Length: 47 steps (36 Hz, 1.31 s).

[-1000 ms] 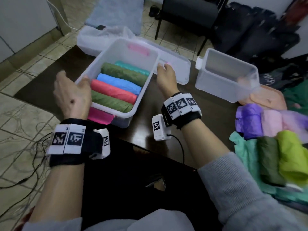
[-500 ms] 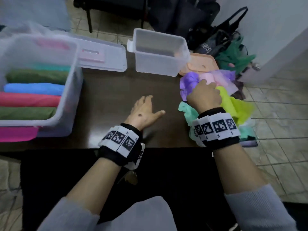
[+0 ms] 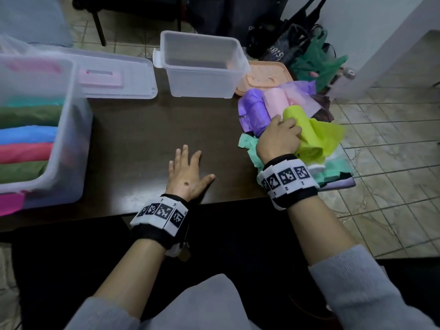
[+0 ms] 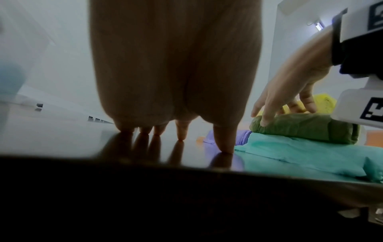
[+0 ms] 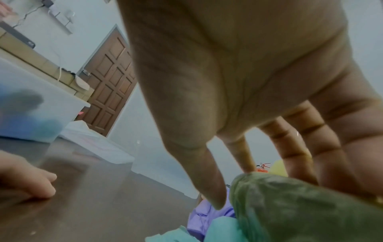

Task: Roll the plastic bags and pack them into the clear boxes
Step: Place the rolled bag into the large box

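Dark table (image 3: pixel 142 129): big box (image 3: pixel 71 129) holds rolled bags; small box (image 3: pixel 202 75) empty; right hand (image 3: pixel 277 139) grips olive roll (image 4: pixel 306 127).

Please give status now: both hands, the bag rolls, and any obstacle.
Left hand flat on the table, holds nothing. Right hand closing its grip around the dark green roll in the pile. Small clear box open, looks empty. Nothing in the way.

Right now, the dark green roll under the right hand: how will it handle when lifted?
Dark green roll looks like soft, crinkled thin plastic: probably light and squashy. No tie shows, so it may unroll unless right hand pinches it. Cylindrical, on the teal bag: may roll if nudged.
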Motion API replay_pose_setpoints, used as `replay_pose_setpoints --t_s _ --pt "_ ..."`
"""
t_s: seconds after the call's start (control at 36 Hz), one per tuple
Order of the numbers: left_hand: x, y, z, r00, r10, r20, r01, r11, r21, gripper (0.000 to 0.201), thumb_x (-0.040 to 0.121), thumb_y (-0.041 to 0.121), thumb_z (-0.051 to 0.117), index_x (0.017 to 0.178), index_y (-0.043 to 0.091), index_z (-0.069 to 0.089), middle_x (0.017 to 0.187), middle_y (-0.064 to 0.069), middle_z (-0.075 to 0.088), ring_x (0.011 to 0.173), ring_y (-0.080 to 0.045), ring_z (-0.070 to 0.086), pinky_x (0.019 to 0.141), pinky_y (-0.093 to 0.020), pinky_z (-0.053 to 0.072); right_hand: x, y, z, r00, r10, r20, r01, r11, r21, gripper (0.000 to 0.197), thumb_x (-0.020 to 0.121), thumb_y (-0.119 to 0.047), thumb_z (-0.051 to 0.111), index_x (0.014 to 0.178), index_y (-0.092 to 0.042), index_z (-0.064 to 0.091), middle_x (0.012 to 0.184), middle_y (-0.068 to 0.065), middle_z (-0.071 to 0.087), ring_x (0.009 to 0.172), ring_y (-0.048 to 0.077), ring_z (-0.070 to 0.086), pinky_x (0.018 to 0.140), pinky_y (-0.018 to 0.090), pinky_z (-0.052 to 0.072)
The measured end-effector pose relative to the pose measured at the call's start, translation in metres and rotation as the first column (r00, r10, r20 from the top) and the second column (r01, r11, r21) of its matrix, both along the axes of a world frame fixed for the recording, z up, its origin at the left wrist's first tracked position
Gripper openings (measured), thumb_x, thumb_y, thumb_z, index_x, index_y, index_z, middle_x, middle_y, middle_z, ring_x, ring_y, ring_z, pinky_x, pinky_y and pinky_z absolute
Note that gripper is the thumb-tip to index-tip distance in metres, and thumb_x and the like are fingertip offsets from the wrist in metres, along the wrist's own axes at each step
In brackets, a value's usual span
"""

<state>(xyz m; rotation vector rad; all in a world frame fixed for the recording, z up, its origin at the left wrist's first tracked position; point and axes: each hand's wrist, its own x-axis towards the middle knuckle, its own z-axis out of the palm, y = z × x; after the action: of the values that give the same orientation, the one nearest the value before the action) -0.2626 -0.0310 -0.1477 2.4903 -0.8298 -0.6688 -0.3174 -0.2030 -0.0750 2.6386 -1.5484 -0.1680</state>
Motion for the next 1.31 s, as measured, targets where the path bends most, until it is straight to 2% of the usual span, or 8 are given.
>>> replay_pose_setpoints --t_s 0.22,0.58,0.67,0.72,0.83,0.94,1.03,1.31 --pt "0.000 0.002 -0.002 1.000 -0.007 0.008 0.008 1.000 -0.009 0.076 0.092 0.050 0.048 0.151 0.023 0.010 0.158 -0.006 -0.015 0.144 -0.021 -0.019 0.115 -0.038 -0.010 0.009 -0.008 0.007 0.984 0.075 -0.159 -0.078 0.997 -0.013 0.038 0.097 -0.019 0.038 0.134 -0.011 0.035 0.127 0.016 0.036 0.105 0.033 0.053 0.043 0.027 0.026" --pt "0.000 0.002 0.001 1.000 -0.008 0.000 0.008 1.000 -0.016 0.077 0.092 0.050 0.049 0.151 0.023 0.009 0.158 -0.006 -0.015 0.145 -0.021 -0.018 0.116 -0.038 -0.009 0.027 -0.004 0.004 0.949 0.150 -0.277 -0.173 0.983 -0.061 0.034 0.095 -0.015 0.038 0.129 -0.010 0.039 0.124 0.021 0.046 0.102 0.028 0.056 0.041 0.027 0.021" --pt "0.000 0.002 0.001 1.000 -0.005 -0.004 0.005 1.000 -0.018 0.077 0.091 0.049 0.050 0.151 0.023 0.010 0.158 -0.006 -0.015 0.145 -0.021 -0.018 0.116 -0.037 -0.009 0.031 -0.006 0.004 0.952 0.146 -0.271 -0.176 0.980 -0.091 0.030 0.095 -0.013 0.040 0.124 -0.011 0.044 0.119 0.013 0.055 0.107 0.027 0.053 0.047 0.025 0.023" --pt "0.000 0.002 0.001 1.000 -0.004 -0.011 0.004 1.000 -0.017 0.076 0.091 0.049 0.050 0.151 0.023 0.010 0.158 -0.006 -0.016 0.144 -0.021 -0.019 0.115 -0.037 -0.010 0.032 -0.007 0.005 0.955 0.138 -0.264 -0.177 0.976 -0.129 0.028 0.094 -0.014 0.042 0.122 -0.011 0.047 0.116 0.009 0.058 0.108 0.026 0.052 0.063 0.025 0.030" --pt "0.004 0.002 0.005 0.999 -0.009 -0.039 0.009 1.000 -0.012 0.076 0.091 0.045 0.053 0.151 0.023 0.012 0.158 -0.006 -0.014 0.145 -0.021 -0.017 0.116 -0.038 -0.007 0.032 -0.002 0.008 0.961 0.158 -0.228 -0.198 0.966 -0.164 0.031 0.094 -0.015 0.042 0.123 -0.004 0.045 0.119 0.015 0.056 0.111 0.032 0.052 0.085 0.036 0.038" --pt "0.012 0.005 0.013 0.999 -0.002 -0.049 0.000 0.999 -0.040 0.070 0.092 0.038 0.056 0.149 0.018 0.020 0.159 -0.006 -0.003 0.147 -0.021 -0.006 0.117 -0.037 0.001 0.036 0.004 0.004 0.984 0.145 -0.107 -0.156 0.981 -0.112 0.037 0.094 -0.016 0.044 0.127 0.000 0.040 0.128 0.022 0.049 0.115 0.039 0.050 0.094 0.045 0.042" --pt "0.017 0.008 0.016 0.999 0.012 -0.042 -0.015 0.997 -0.069 0.065 0.093 0.035 0.055 0.148 0.014 0.025 0.159 -0.006 0.006 0.147 -0.020 0.002 0.117 -0.034 0.006 0.045 0.007 -0.003 0.988 0.145 -0.046 -0.148 0.985 -0.085 0.040 0.093 -0.012 0.046 0.129 0.005 0.040 0.128 0.024 0.045 0.113 0.042 0.051 0.095 0.052 0.044" --pt "0.028 0.022 0.026 0.996 0.041 -0.079 -0.053 0.985 -0.162 0.051 0.094 0.026 0.055 0.140 0.011 0.041 0.154 -0.005 0.027 0.141 -0.018 0.025 0.110 -0.022 0.017 0.085 0.033 0.000 0.955 0.296 0.010 -0.296 0.955 -0.026 0.036 0.090 0.002 0.041 0.124 0.004 0.053 0.124 0.030 0.048 0.109 0.042 0.055 0.085 0.052 0.051"
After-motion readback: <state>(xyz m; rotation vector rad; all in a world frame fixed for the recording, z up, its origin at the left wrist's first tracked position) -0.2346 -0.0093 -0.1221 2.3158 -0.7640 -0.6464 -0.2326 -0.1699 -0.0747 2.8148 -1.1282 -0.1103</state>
